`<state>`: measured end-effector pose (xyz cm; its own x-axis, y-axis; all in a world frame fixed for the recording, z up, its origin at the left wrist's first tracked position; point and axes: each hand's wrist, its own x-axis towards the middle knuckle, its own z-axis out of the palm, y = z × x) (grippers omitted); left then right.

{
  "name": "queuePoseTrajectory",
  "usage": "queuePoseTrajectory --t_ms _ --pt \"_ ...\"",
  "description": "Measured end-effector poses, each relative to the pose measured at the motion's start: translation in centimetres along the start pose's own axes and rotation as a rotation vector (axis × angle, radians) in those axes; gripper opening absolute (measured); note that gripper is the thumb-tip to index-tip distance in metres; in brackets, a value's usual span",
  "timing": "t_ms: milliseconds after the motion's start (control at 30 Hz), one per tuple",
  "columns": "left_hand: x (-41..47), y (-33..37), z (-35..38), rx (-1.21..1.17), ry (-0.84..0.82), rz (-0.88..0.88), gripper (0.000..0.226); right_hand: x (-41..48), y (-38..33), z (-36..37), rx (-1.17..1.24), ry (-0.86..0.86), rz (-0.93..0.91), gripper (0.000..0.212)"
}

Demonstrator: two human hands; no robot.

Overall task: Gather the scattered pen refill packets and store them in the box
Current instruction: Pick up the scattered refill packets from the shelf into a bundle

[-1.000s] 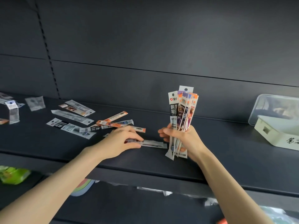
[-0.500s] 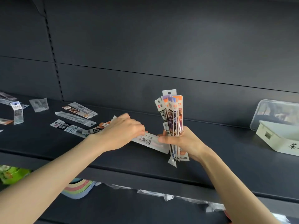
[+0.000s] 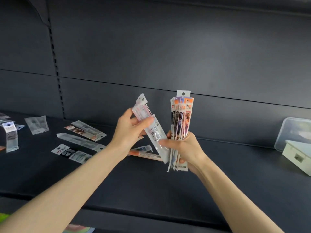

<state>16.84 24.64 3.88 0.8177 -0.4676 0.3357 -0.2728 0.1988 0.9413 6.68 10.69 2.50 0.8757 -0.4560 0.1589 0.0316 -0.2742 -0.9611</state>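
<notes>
1. Presently, my left grip (image 3: pixel 129 132), at centre frame, pinches a clear packet (image 3: pixel 151 130) by its upper half between thumb and fingers. The packet tilts, its top toward the upper left and its lower end down to the right.
2. My right grip (image 3: pixel 186 148), just right of centre, is clenched round a bundle (image 3: pixel 180 125) of gathered refill packets held upright, hang-tabs at the top. The clear packet's lower end touches the fingertips (image 3: pixel 164 142) of this grip, beside the bundle but not yet inside it.
3. Step in hand, as I judge it: passing the newly lifted packet across into the bundle. Gathering is partly done and storing has not begun.
4. Scattered packets (image 3: pixel 80 142) lie flat on the dark shelf (image 3: pixel 218 174) at middle left, well apart from the bundle. An orange packet (image 3: pixel 146 154) lies just below my hands.
5. The box (image 3: pixel 297 157) sits at the right edge of the frame, a clear lid (image 3: pixel 292 132) propped behind it. Whether its top is open I cannot tell.
6. Next move calls for loosening the right fingers briefly so the packet slides in parallel, then re-closing. The risk is that the thin, slippery sleeves fan out or drop.
</notes>
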Motion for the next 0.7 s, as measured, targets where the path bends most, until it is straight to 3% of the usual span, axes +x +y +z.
queuePoseTrajectory --t_ms 67,167,267,400,500,600,700 --pt "1.5 0.2 -1.1 0.064 -0.066 0.059 0.039 1.0 -0.3 1.0 -0.012 -0.089 -0.004 0.014" --pt "3.4 0.3 -2.3 0.128 -0.213 0.141 0.033 2.5 -1.0 2.7 0.056 -0.193 -0.011 0.027" --pt "5.3 -0.3 -3.6 0.122 -0.279 0.207 0.025 3.9 -1.2 4.0 0.168 -0.235 -0.013 0.026" --pt "7.1 -1.8 -5.4 0.137 -0.427 0.206 0.018 5.1 -0.7 4.7 0.123 -0.187 -0.010 0.016" --pt "8.3 -3.7 -7.2 0.345 -0.484 0.117 0.018 5.8 -0.5 4.4 0.008 -0.078 0.019 0.005" --pt "8.5 -5.2 -8.9 0.644 -0.650 0.005 0.047 6.1 0.0 4.2 0.016 -0.040 0.047 0.019" --pt "7.8 -5.5 -9.6 1.020 -0.789 -0.059 0.091 6.2 0.7 4.4 0.065 -0.060 0.040 0.029"
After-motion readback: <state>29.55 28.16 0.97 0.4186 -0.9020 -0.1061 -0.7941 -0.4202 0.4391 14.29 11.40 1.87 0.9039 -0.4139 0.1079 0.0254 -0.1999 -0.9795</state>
